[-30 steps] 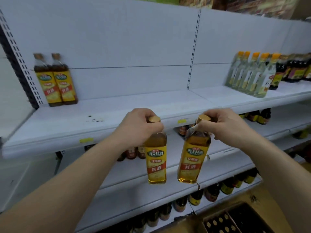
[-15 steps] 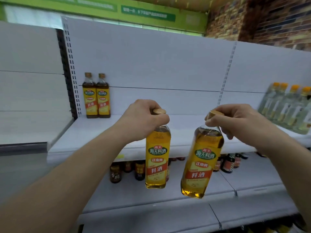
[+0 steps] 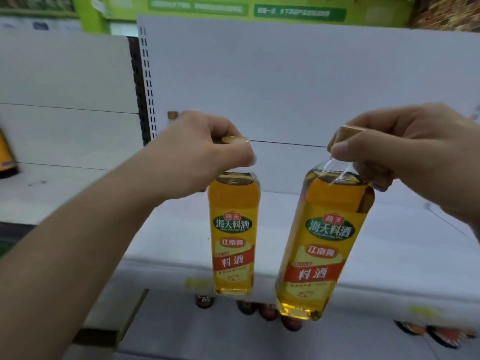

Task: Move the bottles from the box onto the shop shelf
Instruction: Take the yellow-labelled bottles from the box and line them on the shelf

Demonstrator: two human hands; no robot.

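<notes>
Pinching gold caps (image 3: 235,140), a left hand (image 3: 205,152) dangles a yellow-labelled clear bottle of amber liquid (image 3: 233,235) at 6 o'clock, a right hand (image 3: 405,154) its tilted twin (image 3: 324,245) at 4 o'clock, before the white shelf (image 3: 168,229); likely heavy, slick, better gripped round the body.

The left bottle (image 3: 233,237), amber with a yellow label, hung upright before the white shelf (image 3: 176,235); the right bottle (image 3: 324,242), its twin, tilted.
</notes>
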